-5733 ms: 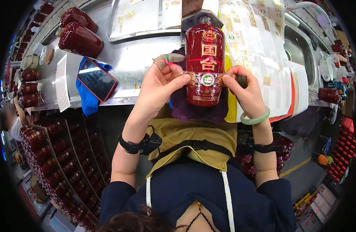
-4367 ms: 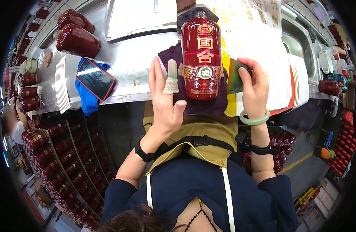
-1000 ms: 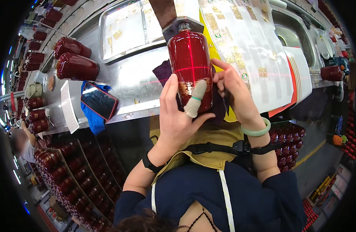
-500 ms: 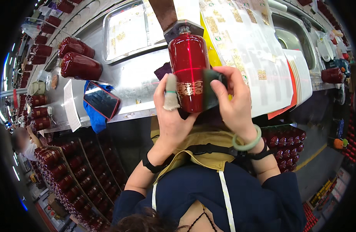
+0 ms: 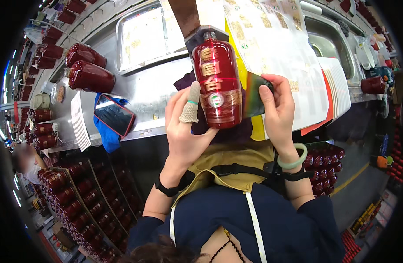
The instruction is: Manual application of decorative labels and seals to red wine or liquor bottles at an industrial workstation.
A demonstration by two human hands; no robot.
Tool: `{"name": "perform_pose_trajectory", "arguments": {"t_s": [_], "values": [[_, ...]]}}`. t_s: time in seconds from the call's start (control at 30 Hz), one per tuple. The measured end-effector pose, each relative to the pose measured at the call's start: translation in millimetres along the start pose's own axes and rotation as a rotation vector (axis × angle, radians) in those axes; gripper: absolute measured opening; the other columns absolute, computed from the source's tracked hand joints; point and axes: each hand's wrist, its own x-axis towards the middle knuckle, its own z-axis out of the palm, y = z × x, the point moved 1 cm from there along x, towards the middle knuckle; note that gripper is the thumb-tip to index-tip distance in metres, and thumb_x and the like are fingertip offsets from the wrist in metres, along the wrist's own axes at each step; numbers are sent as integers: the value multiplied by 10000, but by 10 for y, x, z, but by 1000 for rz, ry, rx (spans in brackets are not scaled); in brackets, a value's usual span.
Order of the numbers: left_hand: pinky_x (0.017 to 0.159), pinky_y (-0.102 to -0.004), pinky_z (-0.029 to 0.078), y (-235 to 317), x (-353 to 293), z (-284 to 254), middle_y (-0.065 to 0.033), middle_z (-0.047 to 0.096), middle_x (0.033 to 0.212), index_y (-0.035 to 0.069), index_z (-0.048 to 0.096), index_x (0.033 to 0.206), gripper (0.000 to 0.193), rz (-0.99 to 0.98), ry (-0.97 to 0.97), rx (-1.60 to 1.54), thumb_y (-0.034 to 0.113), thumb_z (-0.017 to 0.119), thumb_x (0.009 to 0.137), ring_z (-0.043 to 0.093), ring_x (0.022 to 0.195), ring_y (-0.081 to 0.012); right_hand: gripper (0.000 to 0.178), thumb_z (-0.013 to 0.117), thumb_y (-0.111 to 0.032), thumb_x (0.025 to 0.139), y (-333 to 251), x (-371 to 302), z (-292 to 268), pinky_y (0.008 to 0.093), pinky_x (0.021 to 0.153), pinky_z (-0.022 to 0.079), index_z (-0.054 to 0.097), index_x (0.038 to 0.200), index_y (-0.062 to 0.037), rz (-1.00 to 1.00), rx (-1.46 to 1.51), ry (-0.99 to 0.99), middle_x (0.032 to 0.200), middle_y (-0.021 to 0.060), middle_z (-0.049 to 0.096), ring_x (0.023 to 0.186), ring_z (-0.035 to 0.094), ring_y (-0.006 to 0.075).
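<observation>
A glossy dark red glass bottle (image 5: pixel 219 87) lies on the bench with its neck away from me, against a metal bracket (image 5: pixel 203 33). Gold lettering, a round white emblem and a gold band face up, and a thin red light line crosses it. My left hand (image 5: pixel 184 127) holds the bottle's lower left side, its thumb by the base. One finger wears a beige knitted finger sleeve (image 5: pixel 191 103) with a green band. Just right of the bottle, my right hand (image 5: pixel 278 105) pinches a flat, dark, flexible piece with a rainbow sheen (image 5: pixel 255 94) between thumb and fingers.
Sheets of gold decals (image 5: pixel 271 48) cover the bench at right, beside a sink (image 5: pixel 328 44). At left are two red bottles (image 5: pixel 92 76), a phone (image 5: pixel 114 115) on a blue cloth (image 5: pixel 107 136), and a metal tray (image 5: pixel 119 48). Racks of bottles (image 5: pixel 83 193) stand below.
The bottle has rolled, bringing the lettering and round emblem up where the gold band's pattern showed. My right hand has drawn away to the right with the dark piece.
</observation>
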Motion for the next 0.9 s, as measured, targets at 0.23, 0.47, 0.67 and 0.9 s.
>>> {"name": "perform_pose_trajectory", "arguments": {"t_s": [0.23, 0.47, 0.67, 0.9], "values": [[1085, -454, 504, -67, 21, 135, -233, 641, 1396, -13, 448, 1578, 990, -115, -96, -86, 39, 910, 704, 643, 1275, -417, 189, 620, -45, 1061, 167, 30, -28, 220, 762, 487, 621, 1241, 15, 106, 26, -4, 1017, 43, 692, 887, 597, 49], [1196, -435, 411, 17, -75, 80, -287, 445, 1602, -75, 281, 1632, 1128, -240, -124, -298, 170, 948, 756, 516, 1440, -385, 209, 594, -53, 1084, 114, -2, -143, 214, 886, 467, 591, 1282, 13, 59, 142, -99, 1102, 24, 657, 994, 588, 60], [1059, -393, 518, 153, 93, 275, -243, 612, 1397, -101, 274, 1609, 1029, -542, 28, -632, 227, 893, 854, 659, 1236, -284, 208, 586, -59, 1091, 80, -36, -61, 218, 909, 459, 581, 1290, 1, 56, 171, -93, 1111, 21, 638, 1024, 576, 67], [1067, -375, 516, 76, 165, 230, -200, 616, 1409, -97, 304, 1588, 822, -590, -173, -787, 166, 749, 948, 654, 1243, -251, 207, 578, -60, 1092, 27, -34, -75, 214, 886, 444, 570, 1292, -8, 104, 263, -111, 1100, 14, 603, 1004, 552, 63]]}}
